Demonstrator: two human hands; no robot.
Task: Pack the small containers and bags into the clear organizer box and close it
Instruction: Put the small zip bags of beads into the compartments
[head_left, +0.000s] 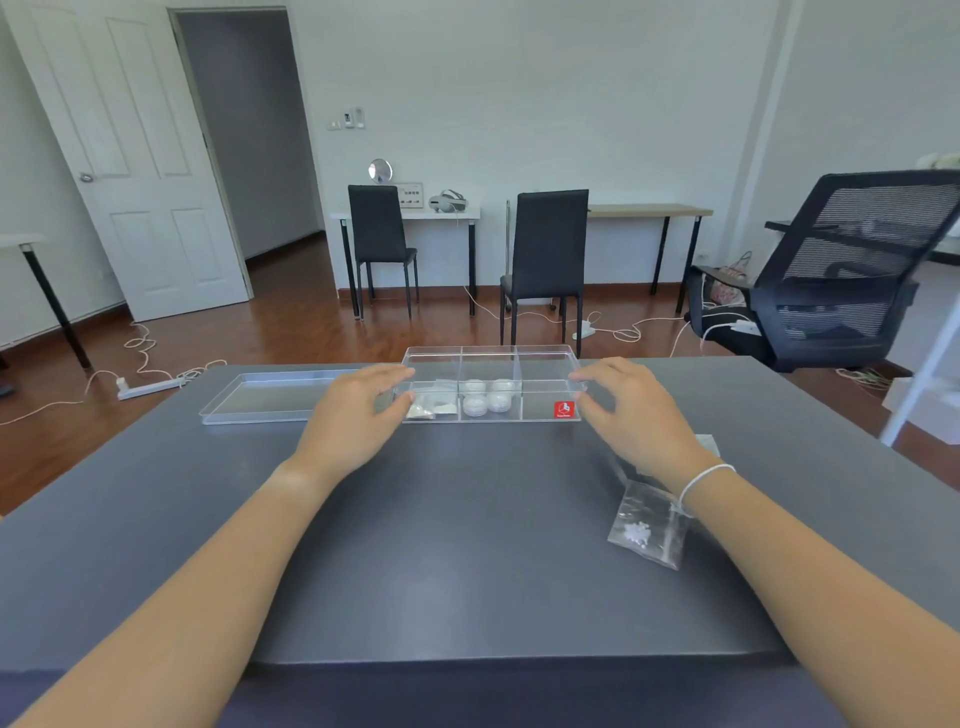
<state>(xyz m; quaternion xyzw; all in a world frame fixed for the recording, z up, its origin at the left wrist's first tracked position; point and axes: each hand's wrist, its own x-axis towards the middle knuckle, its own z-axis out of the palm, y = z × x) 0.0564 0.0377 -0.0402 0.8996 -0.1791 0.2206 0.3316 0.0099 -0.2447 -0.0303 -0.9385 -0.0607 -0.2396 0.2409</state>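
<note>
You had your left hand (358, 410) and right hand (631, 410) set at the two short ends of the clear plastic organizer box with dividers (491, 364), fingers loosely curled against its walls, seemingly to steady or square it on the dark grey surface (441, 519); whether either hand truly gripped it, I could not tell. The box sat at the far middle of the surface, its lid off. Four small round white containers (487, 397) filled the near middle compartment, small clear bags (428, 408) lay in the near left one, and a red sticker (564, 409) marked the near right wall. The clear flat lid (270, 395) lay just left of the box. One clear bag of white bits (647, 525) waited unpacked by your right wrist.
</note>
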